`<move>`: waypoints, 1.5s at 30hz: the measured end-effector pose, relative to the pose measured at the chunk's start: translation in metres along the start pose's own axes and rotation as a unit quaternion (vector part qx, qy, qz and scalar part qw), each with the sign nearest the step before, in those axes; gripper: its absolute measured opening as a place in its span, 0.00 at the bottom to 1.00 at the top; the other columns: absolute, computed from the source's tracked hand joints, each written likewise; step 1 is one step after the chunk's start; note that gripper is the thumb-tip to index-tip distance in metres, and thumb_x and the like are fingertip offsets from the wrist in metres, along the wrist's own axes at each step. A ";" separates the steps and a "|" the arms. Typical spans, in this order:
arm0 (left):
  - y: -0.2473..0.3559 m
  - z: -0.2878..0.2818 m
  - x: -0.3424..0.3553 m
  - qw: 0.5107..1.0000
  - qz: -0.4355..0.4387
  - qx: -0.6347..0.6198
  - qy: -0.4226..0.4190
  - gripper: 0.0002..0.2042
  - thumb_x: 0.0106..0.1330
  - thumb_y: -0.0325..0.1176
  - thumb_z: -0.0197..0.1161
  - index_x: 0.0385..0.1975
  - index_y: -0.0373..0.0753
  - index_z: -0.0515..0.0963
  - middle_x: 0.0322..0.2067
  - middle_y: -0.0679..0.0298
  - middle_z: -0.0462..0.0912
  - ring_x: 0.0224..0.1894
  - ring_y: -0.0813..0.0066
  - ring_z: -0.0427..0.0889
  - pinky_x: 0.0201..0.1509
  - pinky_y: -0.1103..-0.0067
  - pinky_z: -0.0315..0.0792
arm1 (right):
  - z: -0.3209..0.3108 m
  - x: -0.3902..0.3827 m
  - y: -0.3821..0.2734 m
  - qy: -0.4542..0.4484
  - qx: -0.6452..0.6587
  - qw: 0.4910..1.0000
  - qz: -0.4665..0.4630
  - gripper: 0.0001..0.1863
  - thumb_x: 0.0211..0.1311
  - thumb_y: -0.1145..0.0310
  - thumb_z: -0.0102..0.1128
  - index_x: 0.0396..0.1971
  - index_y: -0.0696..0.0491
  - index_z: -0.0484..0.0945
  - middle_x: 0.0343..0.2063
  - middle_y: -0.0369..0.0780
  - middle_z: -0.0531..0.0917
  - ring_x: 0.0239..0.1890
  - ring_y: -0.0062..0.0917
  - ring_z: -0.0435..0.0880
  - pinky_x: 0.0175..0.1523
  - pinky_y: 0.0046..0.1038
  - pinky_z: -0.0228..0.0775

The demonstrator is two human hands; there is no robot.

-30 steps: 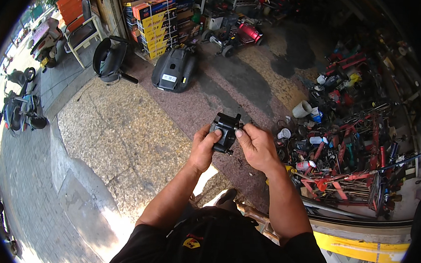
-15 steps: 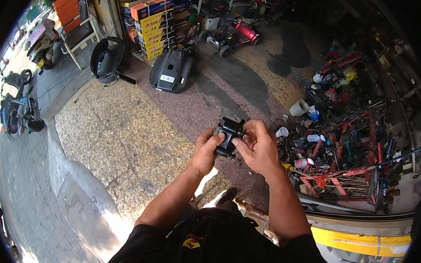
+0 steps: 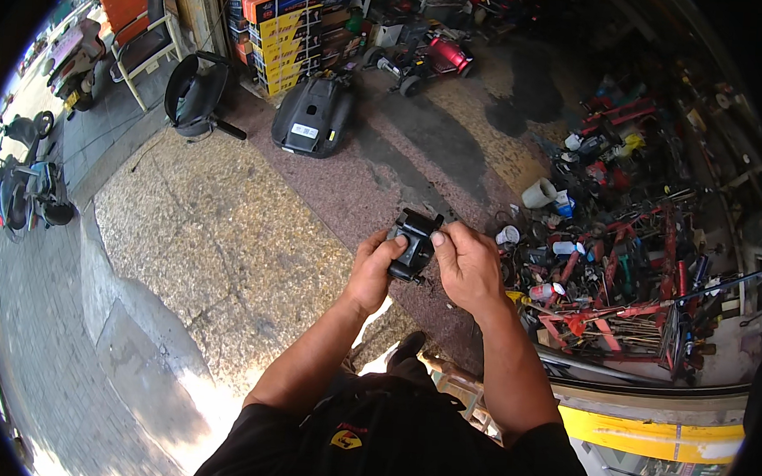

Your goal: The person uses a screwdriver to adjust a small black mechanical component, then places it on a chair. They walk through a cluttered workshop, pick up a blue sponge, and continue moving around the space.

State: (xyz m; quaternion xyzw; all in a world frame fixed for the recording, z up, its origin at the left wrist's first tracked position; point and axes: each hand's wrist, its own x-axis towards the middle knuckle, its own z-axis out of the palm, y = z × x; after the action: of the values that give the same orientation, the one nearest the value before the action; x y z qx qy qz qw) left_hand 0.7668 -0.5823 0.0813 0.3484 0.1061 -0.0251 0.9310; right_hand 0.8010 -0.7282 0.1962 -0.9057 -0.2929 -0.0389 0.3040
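In front of my body I hold up a small black boxy part (image 3: 414, 250) with a raised bar along its far edge; its exact kind I cannot make out. My left hand (image 3: 374, 271) is closed round its left side, with the thumb lying on its top face. At the right edge, my right hand (image 3: 471, 265) is closed, thumb and forefinger pinched together on the part's side. The fingertips hide whatever small piece may be between them.
Tools and red metal trays (image 3: 606, 330) lie heaped at the right, near a white bucket (image 3: 539, 194). Ahead are a black plastic shell (image 3: 312, 116), a black seat-like tub (image 3: 196, 96) and stacked yellow boxes (image 3: 284, 44). A chair (image 3: 148, 45) and scooters (image 3: 31, 186) stand left.
My right hand has shifted slightly; its thumb has moved from the part's lower right face up to the right edge, meeting the forefinger. My left hand keeps its hold.
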 end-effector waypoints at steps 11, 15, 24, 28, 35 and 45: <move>-0.001 0.000 0.003 1.000 -0.016 -0.013 0.022 0.36 0.59 0.43 0.64 0.60 0.22 0.59 0.42 0.56 0.77 0.41 0.70 0.78 0.43 0.75 0.74 | 0.000 -0.006 -0.007 0.047 0.072 0.996 0.012 0.11 0.61 0.69 0.62 0.37 0.58 0.73 0.29 0.48 0.81 0.30 0.44 0.82 0.34 0.40 0.73; 0.004 0.013 0.006 1.000 -0.016 0.012 0.008 0.18 0.64 0.40 0.56 0.44 0.30 0.74 0.36 0.60 0.81 0.38 0.72 0.80 0.42 0.75 0.75 | -0.002 -0.001 0.010 0.015 0.024 0.999 0.017 0.11 0.60 0.68 0.63 0.37 0.58 0.73 0.29 0.46 0.81 0.31 0.40 0.82 0.35 0.39 0.73; -0.003 0.011 0.046 0.997 -0.028 0.031 0.061 0.17 0.65 0.40 0.57 0.44 0.31 0.74 0.35 0.60 0.80 0.37 0.72 0.80 0.40 0.76 0.75 | 0.003 0.033 0.039 0.023 0.064 0.997 0.040 0.08 0.64 0.68 0.59 0.35 0.58 0.73 0.28 0.48 0.81 0.30 0.45 0.82 0.34 0.40 0.72; -0.003 0.014 0.077 0.995 -0.021 0.051 0.080 0.18 0.65 0.41 0.57 0.44 0.31 0.73 0.35 0.60 0.80 0.35 0.72 0.80 0.38 0.76 0.76 | 0.008 0.058 0.066 0.062 0.104 0.993 -0.005 0.10 0.66 0.65 0.58 0.34 0.58 0.74 0.25 0.47 0.81 0.27 0.44 0.81 0.33 0.39 0.72; 0.004 0.040 0.137 0.995 -0.020 0.064 0.074 0.18 0.65 0.43 0.56 0.44 0.32 0.73 0.35 0.60 0.80 0.35 0.72 0.80 0.38 0.76 0.76 | 0.004 0.109 0.128 0.040 0.198 0.979 0.013 0.12 0.66 0.64 0.58 0.33 0.59 0.74 0.23 0.47 0.81 0.25 0.40 0.82 0.31 0.37 0.71; 0.017 0.085 0.218 0.995 -0.015 0.066 0.070 0.19 0.65 0.45 0.55 0.44 0.33 0.75 0.34 0.60 0.81 0.34 0.71 0.81 0.37 0.75 0.76 | -0.025 0.181 0.186 0.045 0.229 0.972 -0.011 0.09 0.66 0.67 0.57 0.32 0.58 0.73 0.23 0.47 0.79 0.25 0.40 0.80 0.30 0.36 0.69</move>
State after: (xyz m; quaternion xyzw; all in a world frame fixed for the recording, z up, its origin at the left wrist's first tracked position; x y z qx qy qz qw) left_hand 0.9968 -0.6195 0.1078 0.4086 0.1744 -0.0216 0.8957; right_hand 1.0566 -0.7706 0.1635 -0.8057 -0.2901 -0.0153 0.5161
